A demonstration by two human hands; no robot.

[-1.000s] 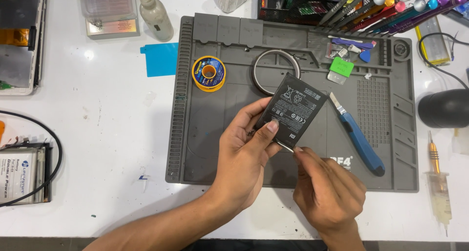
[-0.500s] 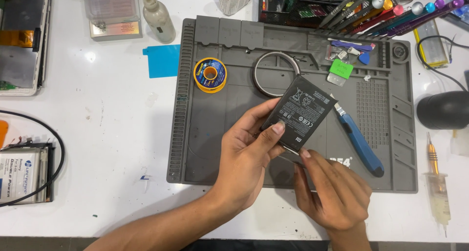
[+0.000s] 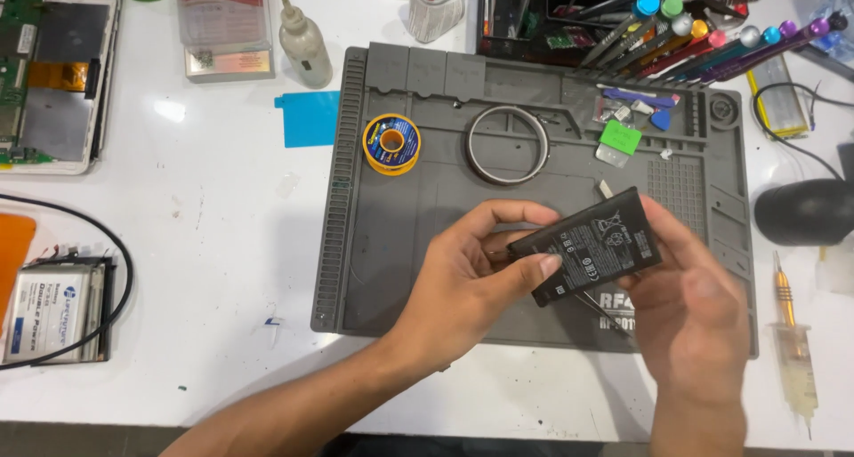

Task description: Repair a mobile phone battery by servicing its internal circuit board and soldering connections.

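While both hands meet over the lower right part of the grey work mat [image 3: 400, 270], they hold a flat black battery [image 3: 587, 246] between them, lifted a little above the mat and tilted so its right end sits higher than its left. The left hand [image 3: 463, 284] pinches the battery's left end, thumb lying across the printed face and fingers curled round the upper edge. The right hand [image 3: 694, 310] grips the right end, fingers wrapped behind it and closed against its edge; the thumb cannot be made out clearly. Under the battery a thin dark tool lies on the mat, mostly hidden, so what it is cannot be told.

Toward the far edge of the mat sit a small yellow spool [image 3: 391, 143] and, just beside it to the right, a ring of tape [image 3: 508, 144] lying flat. Farther right on the mat's upper corner rest a green tag [image 3: 620, 138] and a few small picks. Off the mat's left side lies a blue sheet [image 3: 308, 117] on the white table [image 3: 205, 244], with a small squeeze bottle [image 3: 304, 43] beyond it. Past the mat's right edge lie a black mouse [image 3: 805, 212] and a syringe [image 3: 794, 350] with an orange handle. Beyond the mat's far right corner stands a row of colour-capped screwdrivers [image 3: 712, 39].
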